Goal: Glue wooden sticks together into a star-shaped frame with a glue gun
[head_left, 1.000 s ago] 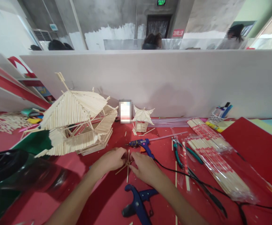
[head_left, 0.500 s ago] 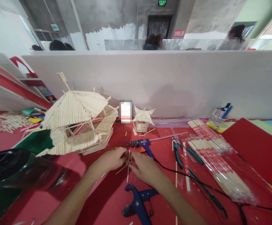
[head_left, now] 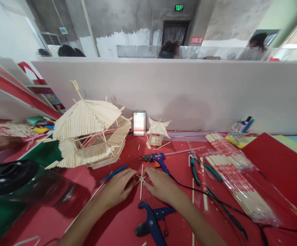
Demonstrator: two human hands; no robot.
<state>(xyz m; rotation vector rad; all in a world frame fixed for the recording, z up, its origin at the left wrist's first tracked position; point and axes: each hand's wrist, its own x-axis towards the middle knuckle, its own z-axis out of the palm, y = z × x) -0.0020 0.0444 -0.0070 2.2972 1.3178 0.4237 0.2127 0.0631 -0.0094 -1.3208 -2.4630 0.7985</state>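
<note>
A small star-shaped frame of thin wooden sticks lies on the red tabletop between my hands. My left hand is closed, its fingertips pinching the frame's left-hand sticks. From the other side, my right hand grips the right-hand sticks with thumb and fingers. Both hands partly hide the stick ends. Just beyond them lies a blue hot glue gun with a clear glue stick in its back. A dark blue cutter-like hand tool is nearest my body. Beside my left wrist rests a blue pen.
A large stick pavilion stands at left, a small one at centre back. At right are green-handled pliers, bagged sticks and a black cable. A dark bottle lies at left, near another person's hand.
Another person's hand has come in at the far left. The blue pen now shows beside my left wrist. My hands keep their hold on the stick frame; the view has shifted slightly.
</note>
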